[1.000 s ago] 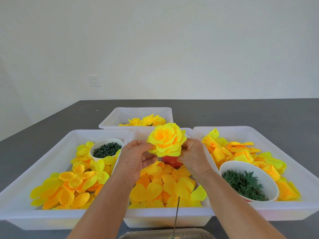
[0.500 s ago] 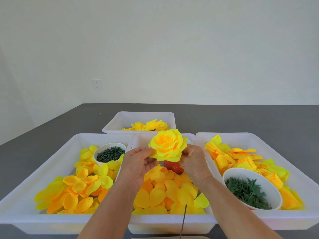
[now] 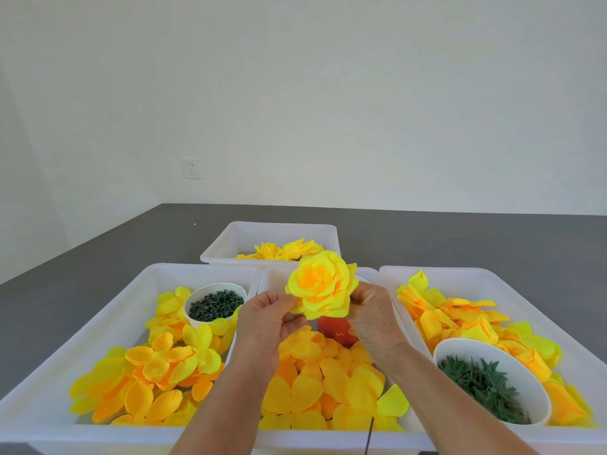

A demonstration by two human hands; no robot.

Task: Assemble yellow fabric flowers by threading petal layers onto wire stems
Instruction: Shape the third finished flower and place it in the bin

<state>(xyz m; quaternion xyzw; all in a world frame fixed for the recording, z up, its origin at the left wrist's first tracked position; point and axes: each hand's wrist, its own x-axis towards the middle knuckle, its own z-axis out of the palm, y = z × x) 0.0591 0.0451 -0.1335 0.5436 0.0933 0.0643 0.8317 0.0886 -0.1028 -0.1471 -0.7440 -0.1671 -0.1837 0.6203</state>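
Flower (image 3: pixel 322 284), yellow fabric with orange centre, held at centre frame above the middle tray (image 3: pixel 262 290). Left hand (image 3: pixel 267 326) pinches its lower left petals between thumb and fingers; right hand (image 3: pixel 374 318) has its fingers curled round the right underside. Wire stem (image 3: pixel 369 436) visible at bottom centre. Loose petals (image 3: pixel 315 385) fill the middle tray beneath the hands. Red object (image 3: pixel 336 330) lies partly hidden behind the right hand. Bowl (image 3: pixel 492 382) of green pieces at lower right
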